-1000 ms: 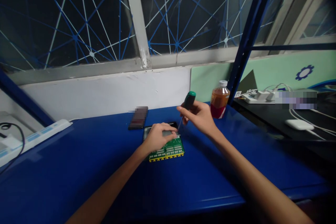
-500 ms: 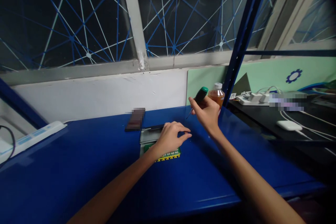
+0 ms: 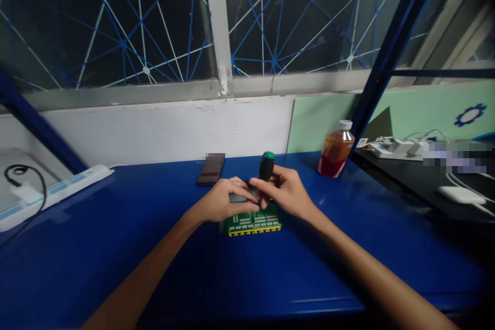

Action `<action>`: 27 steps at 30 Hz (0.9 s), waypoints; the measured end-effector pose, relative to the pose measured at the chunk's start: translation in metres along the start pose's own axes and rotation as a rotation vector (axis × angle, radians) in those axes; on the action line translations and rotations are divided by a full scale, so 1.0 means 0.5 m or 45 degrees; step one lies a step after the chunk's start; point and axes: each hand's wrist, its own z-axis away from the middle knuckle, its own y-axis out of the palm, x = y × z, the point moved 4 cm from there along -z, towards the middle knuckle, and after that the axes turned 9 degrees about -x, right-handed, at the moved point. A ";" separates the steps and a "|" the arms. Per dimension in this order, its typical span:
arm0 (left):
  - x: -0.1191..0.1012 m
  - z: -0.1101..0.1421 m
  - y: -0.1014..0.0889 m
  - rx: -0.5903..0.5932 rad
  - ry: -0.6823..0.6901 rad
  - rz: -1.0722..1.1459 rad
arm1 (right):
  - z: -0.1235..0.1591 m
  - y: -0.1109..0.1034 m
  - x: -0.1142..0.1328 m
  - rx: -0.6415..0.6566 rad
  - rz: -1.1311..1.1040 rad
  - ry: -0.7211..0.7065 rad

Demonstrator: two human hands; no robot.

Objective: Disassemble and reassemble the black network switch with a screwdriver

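Note:
A green circuit board point(image 3: 253, 223) with a yellow front edge lies on the blue table point(image 3: 232, 278). My left hand point(image 3: 222, 200) rests on the board's far left part, fingers curled down against a grey piece there. My right hand point(image 3: 284, 192) is closed round a screwdriver point(image 3: 265, 171) with a black grip and green cap, held nearly upright over the board. The screwdriver's tip is hidden between my fingers.
A dark phone-like slab point(image 3: 211, 169) lies behind the board. A bottle of amber liquid point(image 3: 334, 149) stands at the back right beside a blue post point(image 3: 386, 51). A white power strip point(image 3: 54, 191) runs along the left. Cables and chargers point(image 3: 402, 147) sit on a dark desk at right.
My right hand has come back from the right and lowered the screwdriver upright onto the board. My left hand drew back from the table onto the board's left part.

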 end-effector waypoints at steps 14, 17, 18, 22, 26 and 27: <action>0.015 0.007 0.021 0.163 -0.159 0.250 | 0.018 0.025 0.012 0.070 0.205 -0.155; 0.017 0.008 0.022 0.164 -0.156 0.250 | 0.018 0.026 0.011 0.076 0.201 -0.150; 0.016 0.008 0.022 0.165 -0.149 0.247 | 0.018 0.025 0.012 0.073 0.207 -0.150; 0.010 0.006 0.022 0.156 -0.137 0.228 | 0.018 0.023 0.012 0.075 0.228 -0.152; 0.006 0.005 0.020 0.165 -0.121 0.204 | 0.017 0.025 0.013 0.130 0.199 -0.136; 0.005 0.005 0.020 0.174 -0.114 0.204 | 0.018 0.025 0.014 0.154 0.185 -0.131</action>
